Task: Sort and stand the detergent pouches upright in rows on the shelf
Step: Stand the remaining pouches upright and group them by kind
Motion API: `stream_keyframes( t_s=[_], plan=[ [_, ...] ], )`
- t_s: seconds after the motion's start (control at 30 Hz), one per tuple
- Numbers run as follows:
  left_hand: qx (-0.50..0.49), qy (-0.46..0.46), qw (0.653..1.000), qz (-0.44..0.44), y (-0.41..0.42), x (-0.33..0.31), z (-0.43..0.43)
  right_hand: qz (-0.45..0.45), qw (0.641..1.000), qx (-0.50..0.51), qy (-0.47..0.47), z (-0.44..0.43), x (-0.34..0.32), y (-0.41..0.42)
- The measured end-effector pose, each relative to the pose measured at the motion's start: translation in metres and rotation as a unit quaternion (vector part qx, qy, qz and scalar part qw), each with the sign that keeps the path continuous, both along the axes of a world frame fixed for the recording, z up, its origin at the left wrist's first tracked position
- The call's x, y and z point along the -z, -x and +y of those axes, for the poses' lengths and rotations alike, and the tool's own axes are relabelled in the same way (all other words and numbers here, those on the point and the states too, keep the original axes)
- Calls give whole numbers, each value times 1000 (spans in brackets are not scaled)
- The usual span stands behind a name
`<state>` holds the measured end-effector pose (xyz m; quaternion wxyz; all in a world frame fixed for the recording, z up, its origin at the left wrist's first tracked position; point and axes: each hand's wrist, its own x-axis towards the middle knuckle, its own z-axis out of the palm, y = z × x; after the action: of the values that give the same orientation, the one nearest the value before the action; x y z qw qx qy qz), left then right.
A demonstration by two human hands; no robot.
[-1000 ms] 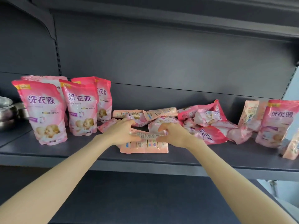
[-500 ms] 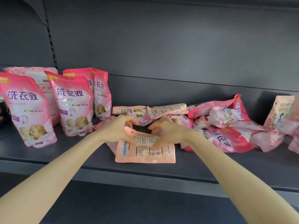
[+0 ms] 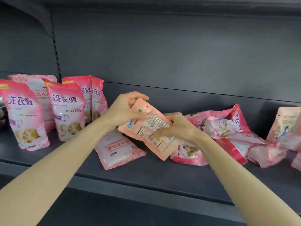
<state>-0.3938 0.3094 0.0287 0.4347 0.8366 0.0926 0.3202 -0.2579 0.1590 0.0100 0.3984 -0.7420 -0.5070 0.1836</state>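
In the head view, we see our left hand holding the top of a peach pouch, with the fingers curled round its edge. Our right hand pinches the pouch's lower side, fingers bent onto it. The pouch is tilted in the air, just above the gray shelf. At the left, pink pouches stand upright in rows. At the right, a heap of pouches lies on the shelf. One pale pouch lies flat below the held one.
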Motion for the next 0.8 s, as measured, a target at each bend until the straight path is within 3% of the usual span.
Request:
stream_keyframes(
  t_s=[0.13, 0.33, 0.47, 0.63, 0.8],
  plan=[
    [-35, 19, 999, 30, -45, 5, 1, 28, 996, 77, -33, -12, -6, -37],
    [-121, 12, 971, 205, -99, 36, 25, 60, 977, 188, -86, -11, -4, -90],
    [-148, 37, 952, 265, -118, 50, 36, 54, 968, 226, -94, -1, 3, -111],
    [-166, 111, 949, 244, -128, 56, 42, 6, 964, 252, -88, 12, 10, -121],
    [-148, 256, 944, 149, -135, 50, 44, 23, 964, 249, -94, 14, 17, -127]
  ],
)
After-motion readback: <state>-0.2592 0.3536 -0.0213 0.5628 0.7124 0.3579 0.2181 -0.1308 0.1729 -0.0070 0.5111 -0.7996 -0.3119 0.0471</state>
